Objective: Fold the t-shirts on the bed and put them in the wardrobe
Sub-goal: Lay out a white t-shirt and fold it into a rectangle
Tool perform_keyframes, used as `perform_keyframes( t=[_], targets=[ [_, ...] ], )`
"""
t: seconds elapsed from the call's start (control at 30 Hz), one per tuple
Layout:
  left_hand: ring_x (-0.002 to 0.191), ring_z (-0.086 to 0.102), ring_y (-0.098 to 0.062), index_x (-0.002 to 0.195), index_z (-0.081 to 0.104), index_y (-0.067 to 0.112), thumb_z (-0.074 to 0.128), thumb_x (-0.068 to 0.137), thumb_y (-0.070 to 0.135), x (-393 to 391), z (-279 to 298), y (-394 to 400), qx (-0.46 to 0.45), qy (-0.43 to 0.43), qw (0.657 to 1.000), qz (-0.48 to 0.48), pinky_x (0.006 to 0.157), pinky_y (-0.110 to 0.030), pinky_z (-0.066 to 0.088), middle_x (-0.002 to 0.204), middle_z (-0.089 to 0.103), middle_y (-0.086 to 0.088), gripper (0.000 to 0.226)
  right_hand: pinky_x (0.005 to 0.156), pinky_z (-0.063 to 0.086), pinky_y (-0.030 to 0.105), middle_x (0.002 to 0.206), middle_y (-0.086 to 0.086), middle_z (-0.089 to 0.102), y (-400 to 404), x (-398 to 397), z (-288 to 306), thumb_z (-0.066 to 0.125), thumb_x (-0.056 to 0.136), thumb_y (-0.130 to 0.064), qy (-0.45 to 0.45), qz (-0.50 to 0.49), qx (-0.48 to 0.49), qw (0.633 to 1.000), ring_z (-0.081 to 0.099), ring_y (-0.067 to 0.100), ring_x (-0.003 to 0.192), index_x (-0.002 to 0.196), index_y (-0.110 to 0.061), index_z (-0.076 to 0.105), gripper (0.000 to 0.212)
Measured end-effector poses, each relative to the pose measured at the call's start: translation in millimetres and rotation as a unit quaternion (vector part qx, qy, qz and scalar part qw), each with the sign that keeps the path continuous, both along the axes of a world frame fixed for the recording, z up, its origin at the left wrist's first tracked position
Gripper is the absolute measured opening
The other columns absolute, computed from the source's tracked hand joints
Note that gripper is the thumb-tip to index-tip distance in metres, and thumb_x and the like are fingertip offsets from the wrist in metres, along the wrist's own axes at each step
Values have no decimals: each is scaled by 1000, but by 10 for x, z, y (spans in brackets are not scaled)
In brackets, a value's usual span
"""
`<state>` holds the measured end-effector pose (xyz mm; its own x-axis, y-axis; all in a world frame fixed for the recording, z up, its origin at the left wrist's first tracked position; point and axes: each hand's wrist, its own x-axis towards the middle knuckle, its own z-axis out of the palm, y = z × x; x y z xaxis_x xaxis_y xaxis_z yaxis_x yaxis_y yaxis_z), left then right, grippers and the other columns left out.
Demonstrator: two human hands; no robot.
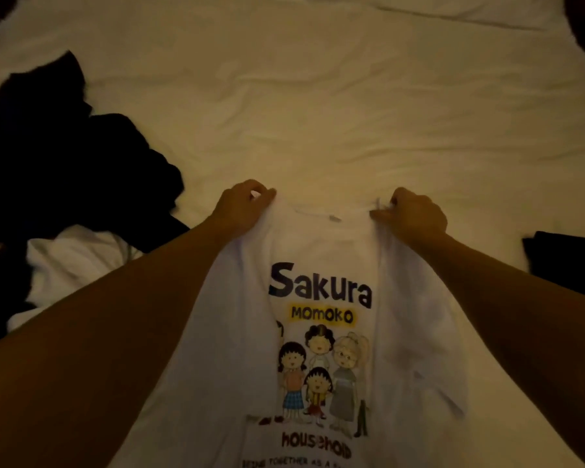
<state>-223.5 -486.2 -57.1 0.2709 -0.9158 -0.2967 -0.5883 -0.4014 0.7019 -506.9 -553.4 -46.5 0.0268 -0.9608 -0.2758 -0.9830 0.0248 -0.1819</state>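
so that's one white printed t-shirt (321, 332), one crumpled white garment (71, 261), one black clothes pile (65, 170), two hands: left hand (244, 204), right hand (412, 214).

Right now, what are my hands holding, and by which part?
Both hold the white printed t-shirt by its shoulders, left hand and right hand gripping either side of the collar.

Both bare forearms stretched forward, left hand (242, 206) and right hand (414, 214) level and apart, knuckles up, fingers curled, each grip pinching white fabric
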Motion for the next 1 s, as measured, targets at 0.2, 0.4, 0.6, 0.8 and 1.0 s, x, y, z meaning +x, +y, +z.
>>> perform_keyframes(
  t=[0.2, 0.4, 0.6, 0.8, 1.0],
  targets=[
    [123, 53, -29, 146, 39, 17, 51, 98, 47, 205, -180, 631, 79, 46, 990, 108, 102, -37, 44, 138, 53, -11, 58, 89, 45, 41, 119, 13, 57, 913, 654, -15, 53, 96, -44, -34, 49, -93, 994, 53, 30, 109, 121, -13, 54, 41],
    [110, 59, -31, 129, 47, 10, 68, 86, 51, 216, -224, 1629, 150, 80, 971, 170, 97, -43, 50, 121, 59, -11, 63, 79, 52, 35, 104, 0, 61, 2196, 1351, -2, 49, 90, -65, -134, 33, 152, 979, 62, 20, 94, 117, -19, 47, 53],
    [119, 53, -26, 144, 39, 8, 63, 94, 33, 107, -274, 2197, 105, 61, 986, 111, 97, -35, 43, 135, 52, -10, 60, 85, 52, 34, 115, 6, 65, 2609, 1499, -102, 49, 99, -45, -229, -127, 144, 954, 63, 23, 102, 131, -17, 50, 42],
    [63, 51, -15, 76, 58, 11, 51, 101, 13, 240, -234, 2220, 10, -27, 997, 75, 61, -29, 43, 73, 58, -8, 26, 73, 46, 24, 80, -10, 56, 2566, 1459, -22, 53, 100, -32, -349, -179, 119, 912, 52, 3, 72, 102, -10, 63, 25],
    [52, 45, -16, 56, 41, 13, 49, 102, 24, 645, 135, 1960, -55, -77, 993, 66, 56, -33, 39, 57, 48, -3, 48, 73, 57, 32, 100, 6, 61, 2532, 1695, 9, 65, 92, -33, -424, -234, 195, 853, 63, 24, 91, 97, -17, 52, 21]
  ],
)
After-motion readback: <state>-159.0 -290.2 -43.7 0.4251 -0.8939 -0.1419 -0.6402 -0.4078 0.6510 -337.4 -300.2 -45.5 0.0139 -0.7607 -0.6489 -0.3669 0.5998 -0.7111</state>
